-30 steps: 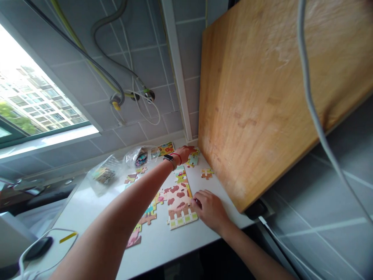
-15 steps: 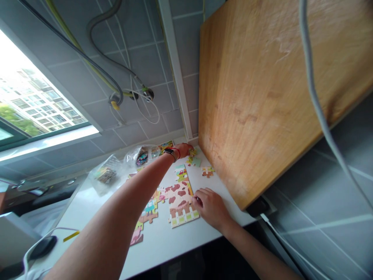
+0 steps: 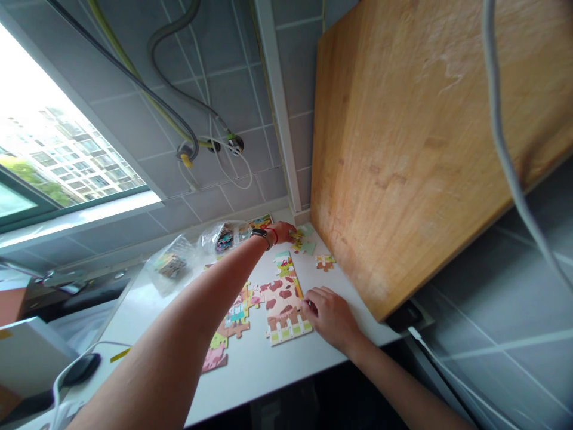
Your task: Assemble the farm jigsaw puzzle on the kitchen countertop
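Observation:
My left hand (image 3: 283,232), with a watch and a red band at its wrist, reaches to the loose puzzle pieces (image 3: 305,245) at the table's back corner; its fingertips are too small and hidden to read. Curled beside the right edge of a partly joined puzzle (image 3: 284,298) with brown patches and a white fence is my right hand (image 3: 329,315); whether something is between its fingers cannot be made out. Another joined section (image 3: 237,313) lies partly behind my left forearm. A small joined piece (image 3: 324,262) sits apart, near the wooden board.
A large wooden board (image 3: 412,149) leans along the right side of the white table (image 3: 259,382). Clear bags of pieces (image 3: 172,264) lie at the back left. A cable and a black object (image 3: 80,369) are at the left.
The whole view has shifted slightly, moving the scene a little to the right. My left hand stays at the back corner pieces and my right hand stays beside the puzzle.

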{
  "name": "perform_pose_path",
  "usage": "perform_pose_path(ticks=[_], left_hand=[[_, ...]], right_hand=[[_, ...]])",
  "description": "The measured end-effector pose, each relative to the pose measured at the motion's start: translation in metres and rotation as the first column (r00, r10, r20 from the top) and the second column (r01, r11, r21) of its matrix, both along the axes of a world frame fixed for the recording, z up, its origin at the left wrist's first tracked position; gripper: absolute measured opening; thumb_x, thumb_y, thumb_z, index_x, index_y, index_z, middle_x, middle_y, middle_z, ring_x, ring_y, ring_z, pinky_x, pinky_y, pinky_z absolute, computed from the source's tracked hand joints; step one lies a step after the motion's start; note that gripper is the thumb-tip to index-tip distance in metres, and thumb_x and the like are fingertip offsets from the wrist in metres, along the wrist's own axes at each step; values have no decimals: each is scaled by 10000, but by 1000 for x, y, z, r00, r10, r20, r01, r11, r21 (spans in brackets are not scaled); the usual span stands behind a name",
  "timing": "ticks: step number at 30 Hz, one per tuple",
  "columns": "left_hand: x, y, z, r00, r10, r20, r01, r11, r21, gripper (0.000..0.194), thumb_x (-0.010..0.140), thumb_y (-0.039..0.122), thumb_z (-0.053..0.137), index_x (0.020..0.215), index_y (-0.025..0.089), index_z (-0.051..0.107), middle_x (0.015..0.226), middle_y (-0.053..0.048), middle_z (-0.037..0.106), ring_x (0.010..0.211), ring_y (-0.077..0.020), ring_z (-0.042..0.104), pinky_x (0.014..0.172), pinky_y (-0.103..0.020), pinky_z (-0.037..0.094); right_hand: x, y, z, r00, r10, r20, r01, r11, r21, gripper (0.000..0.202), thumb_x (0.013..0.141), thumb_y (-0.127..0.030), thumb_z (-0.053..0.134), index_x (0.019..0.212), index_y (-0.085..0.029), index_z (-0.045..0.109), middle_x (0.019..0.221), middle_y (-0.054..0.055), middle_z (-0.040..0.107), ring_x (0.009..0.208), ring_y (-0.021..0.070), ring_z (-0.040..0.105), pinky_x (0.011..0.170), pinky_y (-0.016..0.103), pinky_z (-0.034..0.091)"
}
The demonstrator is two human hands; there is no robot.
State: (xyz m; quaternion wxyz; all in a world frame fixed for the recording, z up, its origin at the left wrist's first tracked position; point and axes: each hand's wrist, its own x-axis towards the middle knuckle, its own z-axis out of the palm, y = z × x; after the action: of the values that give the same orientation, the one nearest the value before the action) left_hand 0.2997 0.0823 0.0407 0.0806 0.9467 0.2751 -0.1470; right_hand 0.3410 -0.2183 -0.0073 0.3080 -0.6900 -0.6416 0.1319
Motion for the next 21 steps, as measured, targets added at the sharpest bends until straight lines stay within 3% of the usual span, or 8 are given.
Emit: perform_pose_path(ticks=[13, 18, 21], left_hand=[[-3, 6, -2, 996, -27, 79, 27, 1000, -7, 348, 1021, 376, 656, 1298, 167, 637, 1298, -111, 655, 1105, -245, 674, 942, -463, 597], [-15, 10, 3, 986, 20, 168, -21, 1000, 7, 464, 801, 343, 873, 1203, 176, 713, 1096, -66, 767, 986, -244, 736, 890, -352, 582], [-35, 7, 11, 970, 27, 240, -32, 999, 18, 439, 795, 355, 856, 1183, 191, 732, 1097, -60, 779, 948, -224, 745, 850, -302, 571]], right_hand=[[1, 0, -2, 1000, 2, -11, -2, 1000, 2, 192, 978, -174, 604, 793, -209, 641, 808, 11, 691, 809, 180, 623, 733, 295, 396], [1, 0, -3, 1000, 1, -3, -1, 1000, 12, 190, 981, -177, 601, 798, -208, 639, 807, 7, 686, 804, 176, 616, 743, 295, 398], [0, 0, -3, 1000, -2, 1, 2, 1000, 17, 185, 979, -176, 604, 801, -211, 640, 809, 9, 690, 813, 181, 620, 749, 299, 401]])
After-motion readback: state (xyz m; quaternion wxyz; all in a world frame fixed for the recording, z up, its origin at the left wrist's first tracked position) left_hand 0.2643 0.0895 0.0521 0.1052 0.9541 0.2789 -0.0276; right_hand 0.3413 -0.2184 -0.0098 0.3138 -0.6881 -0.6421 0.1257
